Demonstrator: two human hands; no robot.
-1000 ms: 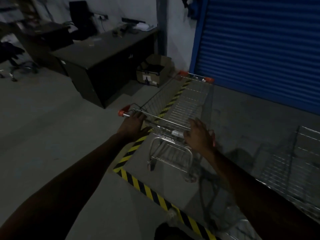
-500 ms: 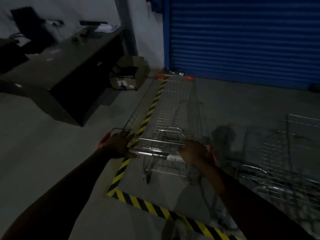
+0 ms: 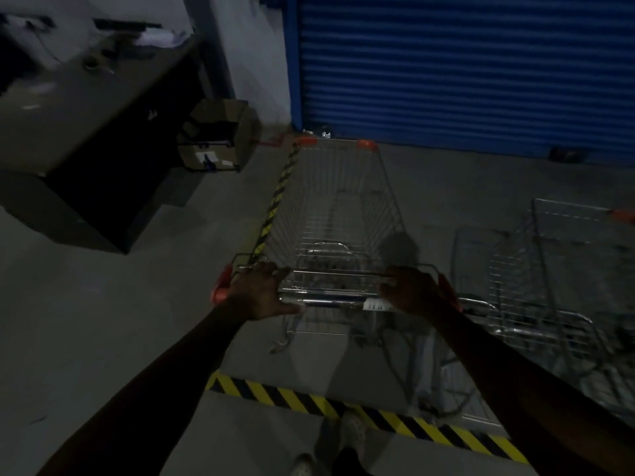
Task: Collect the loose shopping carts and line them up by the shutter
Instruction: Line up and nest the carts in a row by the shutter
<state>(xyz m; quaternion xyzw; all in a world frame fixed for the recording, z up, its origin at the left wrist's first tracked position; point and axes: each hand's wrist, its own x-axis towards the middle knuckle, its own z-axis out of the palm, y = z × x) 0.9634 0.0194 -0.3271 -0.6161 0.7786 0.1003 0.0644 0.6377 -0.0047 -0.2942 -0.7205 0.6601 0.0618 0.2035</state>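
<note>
A wire shopping cart (image 3: 338, 214) with orange corner caps stands in front of me, its nose pointing at the blue roller shutter (image 3: 464, 70). My left hand (image 3: 259, 295) grips the left end of the cart's handle bar (image 3: 331, 299). My right hand (image 3: 412, 292) grips the right end of the same bar. The cart's front edge is close to the shutter's base. Another wire cart (image 3: 563, 286) stands to the right, parallel to mine.
A dark desk (image 3: 79, 139) fills the left side, with a cardboard box (image 3: 216, 139) on the floor beside it. Yellow-and-black hazard tape (image 3: 360, 413) marks a floor bay, one strip (image 3: 278, 197) running along the cart's left side. My shoes (image 3: 350, 431) stand at the tape.
The cart has swung from a diagonal heading to face the shutter squarely and rolled closer to it. Both hands stayed on the handle bar. The view has turned right.
</note>
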